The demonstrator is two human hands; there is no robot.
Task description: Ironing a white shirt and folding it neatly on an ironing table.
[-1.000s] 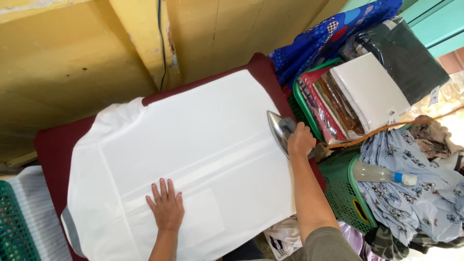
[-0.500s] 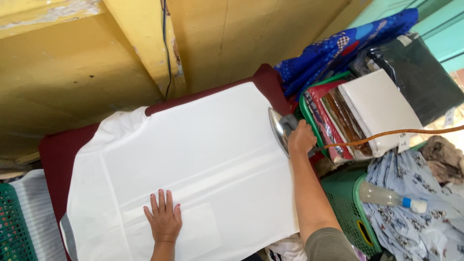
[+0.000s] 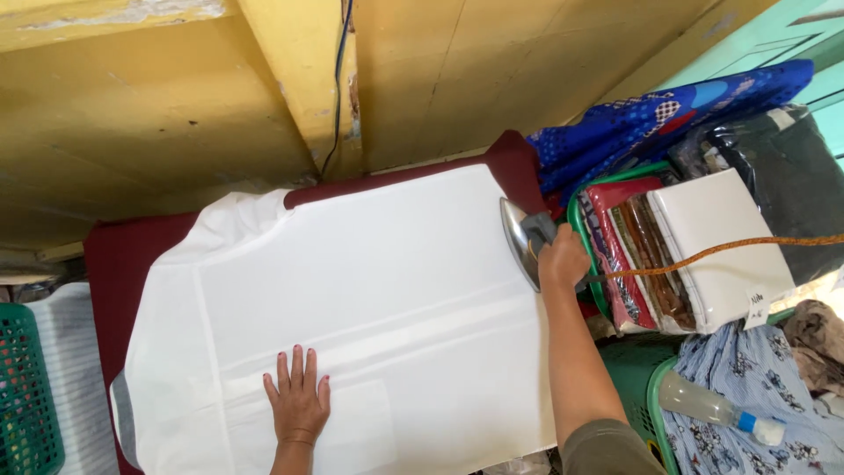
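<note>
L hand fingers apart, flat on smooth white cloth; R hand fingers clamped on metal iron

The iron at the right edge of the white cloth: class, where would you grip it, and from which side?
Grip the grey handle on the iron, as the right hand does, coming from the right, away from the cloth. Its shiny soleplate, tipped on edge, faces left, so that side is best avoided. The left hand lies flat on the cloth.
</note>
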